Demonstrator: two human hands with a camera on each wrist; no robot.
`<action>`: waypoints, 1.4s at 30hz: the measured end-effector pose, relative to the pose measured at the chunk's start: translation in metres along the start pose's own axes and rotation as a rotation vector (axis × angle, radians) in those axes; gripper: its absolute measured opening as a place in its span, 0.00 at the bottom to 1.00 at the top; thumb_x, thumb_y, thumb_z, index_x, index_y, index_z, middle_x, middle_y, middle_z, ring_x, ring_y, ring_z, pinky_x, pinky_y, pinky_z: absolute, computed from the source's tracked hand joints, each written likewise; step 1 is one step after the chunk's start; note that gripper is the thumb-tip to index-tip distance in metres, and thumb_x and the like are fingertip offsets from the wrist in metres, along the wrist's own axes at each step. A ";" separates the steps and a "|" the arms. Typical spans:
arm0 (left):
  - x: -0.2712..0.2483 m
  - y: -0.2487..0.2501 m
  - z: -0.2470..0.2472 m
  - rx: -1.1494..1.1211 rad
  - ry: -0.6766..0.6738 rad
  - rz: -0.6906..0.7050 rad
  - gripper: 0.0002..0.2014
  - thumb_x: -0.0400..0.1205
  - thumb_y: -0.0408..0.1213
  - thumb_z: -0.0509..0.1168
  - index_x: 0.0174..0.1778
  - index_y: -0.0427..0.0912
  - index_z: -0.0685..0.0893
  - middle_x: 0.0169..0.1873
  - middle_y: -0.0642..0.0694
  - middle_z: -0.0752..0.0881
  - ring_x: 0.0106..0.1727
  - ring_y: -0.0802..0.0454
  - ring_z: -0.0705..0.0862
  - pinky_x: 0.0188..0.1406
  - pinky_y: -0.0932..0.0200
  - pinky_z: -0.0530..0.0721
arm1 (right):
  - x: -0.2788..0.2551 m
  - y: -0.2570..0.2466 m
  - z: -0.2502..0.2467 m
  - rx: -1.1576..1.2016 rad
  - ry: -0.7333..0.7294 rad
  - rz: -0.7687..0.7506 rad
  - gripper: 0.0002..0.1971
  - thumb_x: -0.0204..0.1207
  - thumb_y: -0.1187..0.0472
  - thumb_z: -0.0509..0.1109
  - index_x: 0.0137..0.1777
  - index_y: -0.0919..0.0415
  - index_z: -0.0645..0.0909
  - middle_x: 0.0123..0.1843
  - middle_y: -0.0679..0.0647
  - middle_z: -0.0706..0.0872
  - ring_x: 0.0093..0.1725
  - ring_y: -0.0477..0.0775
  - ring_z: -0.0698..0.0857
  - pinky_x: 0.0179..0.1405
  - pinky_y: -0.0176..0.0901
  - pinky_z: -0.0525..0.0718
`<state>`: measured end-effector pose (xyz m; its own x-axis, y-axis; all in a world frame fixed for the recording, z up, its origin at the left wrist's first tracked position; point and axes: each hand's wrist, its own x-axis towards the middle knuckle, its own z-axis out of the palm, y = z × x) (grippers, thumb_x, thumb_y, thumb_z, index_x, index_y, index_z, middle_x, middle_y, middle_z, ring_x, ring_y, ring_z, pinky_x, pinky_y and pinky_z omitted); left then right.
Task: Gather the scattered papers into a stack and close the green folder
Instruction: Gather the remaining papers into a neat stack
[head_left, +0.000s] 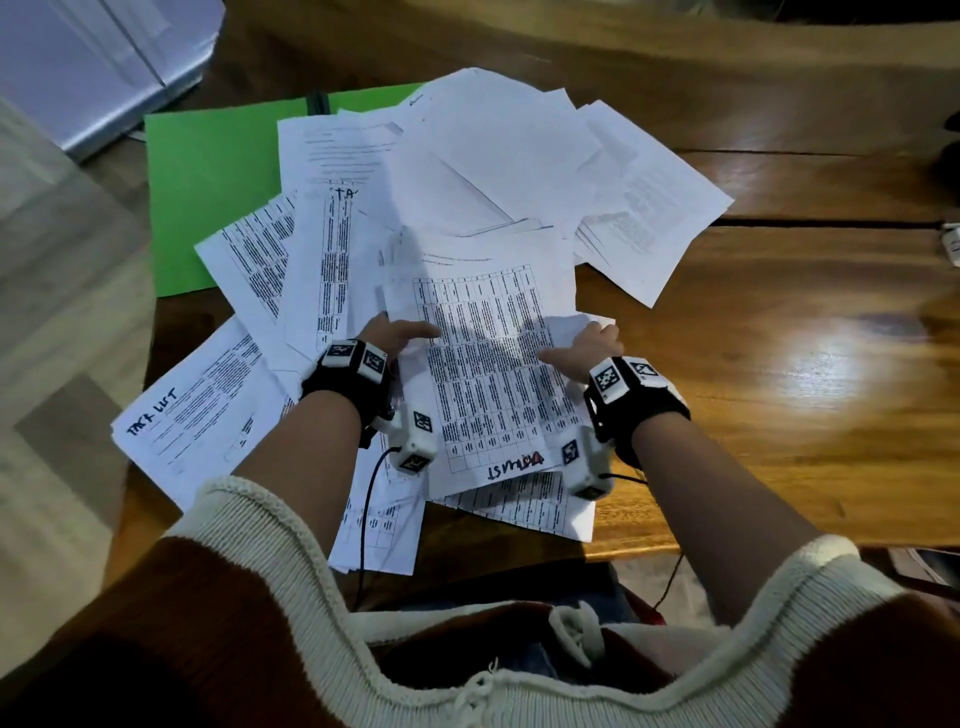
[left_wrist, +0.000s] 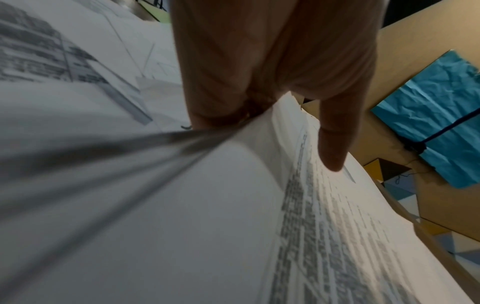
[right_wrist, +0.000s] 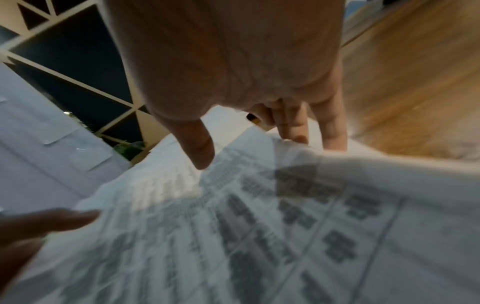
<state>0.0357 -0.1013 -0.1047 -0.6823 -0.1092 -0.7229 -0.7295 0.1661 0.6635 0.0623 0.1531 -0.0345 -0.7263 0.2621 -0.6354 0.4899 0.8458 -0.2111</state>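
One green folder (head_left: 208, 192) lying open upper left under a dozen-odd scattered papers (head_left: 332, 249); two hands, left hand (head_left: 395, 338) and right hand (head_left: 587, 348), fingers pinching the table-printed sheet (head_left: 488, 364).

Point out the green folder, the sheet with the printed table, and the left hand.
green folder (head_left: 208, 187), head view, bare flap.
sheet with the printed table (head_left: 488, 364), head view, grid middle.
left hand (head_left: 397, 335), head view, back of hand.

sheet (head_left: 179, 434): "TASK LIST" handwritten | gridded sheet (head_left: 488, 364): printed text unreadable
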 end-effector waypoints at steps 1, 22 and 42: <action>-0.008 0.005 0.001 -0.005 0.004 -0.010 0.54 0.41 0.51 0.81 0.66 0.32 0.79 0.60 0.39 0.83 0.59 0.40 0.81 0.60 0.44 0.81 | -0.002 -0.005 0.004 0.011 -0.022 -0.010 0.49 0.74 0.42 0.69 0.82 0.68 0.47 0.82 0.66 0.55 0.80 0.67 0.59 0.77 0.57 0.64; -0.062 0.031 -0.022 0.126 0.280 0.034 0.23 0.72 0.24 0.74 0.63 0.30 0.79 0.58 0.31 0.84 0.62 0.35 0.82 0.66 0.46 0.78 | 0.027 0.031 -0.043 0.109 -0.132 0.094 0.30 0.76 0.56 0.72 0.72 0.73 0.71 0.67 0.65 0.80 0.65 0.63 0.82 0.66 0.52 0.81; -0.067 0.023 -0.037 -0.237 0.199 0.083 0.13 0.66 0.28 0.77 0.44 0.38 0.84 0.27 0.46 0.85 0.44 0.41 0.82 0.55 0.42 0.79 | 0.067 0.054 -0.121 0.132 0.069 -0.030 0.20 0.80 0.60 0.64 0.69 0.70 0.77 0.69 0.67 0.79 0.69 0.64 0.78 0.62 0.50 0.77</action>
<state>0.0627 -0.1261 -0.0342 -0.7192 -0.2982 -0.6276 -0.6455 -0.0473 0.7623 -0.0179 0.2728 0.0012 -0.7710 0.2726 -0.5756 0.5229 0.7868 -0.3279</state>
